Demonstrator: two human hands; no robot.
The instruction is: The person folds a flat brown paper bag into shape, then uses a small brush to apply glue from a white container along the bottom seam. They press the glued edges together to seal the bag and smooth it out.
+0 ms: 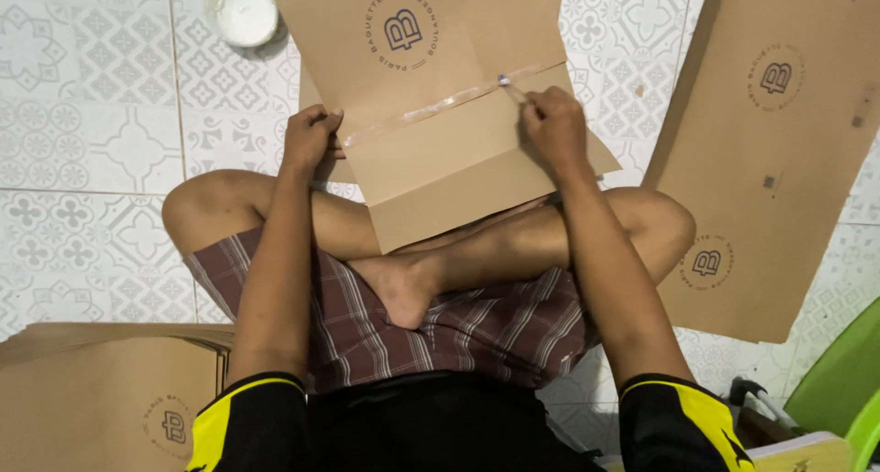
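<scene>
A flat brown cardboard sheet (431, 78) with a round printed logo rests on my crossed legs, its lower flap folded toward me. A shiny glue or tape strip (431, 110) runs across it along the fold. My left hand (310, 137) grips the sheet's left edge at the strip's end. My right hand (553, 124) pinches a small thin tool (509, 87) whose tip touches the strip's right end.
A stack of flat cardboard sheets (779, 142) lies on the patterned tile floor at right. Another cardboard stack (101, 389) sits at lower left. A round white container (243, 12) stands at top left. A green plastic object (839, 380) shows at bottom right.
</scene>
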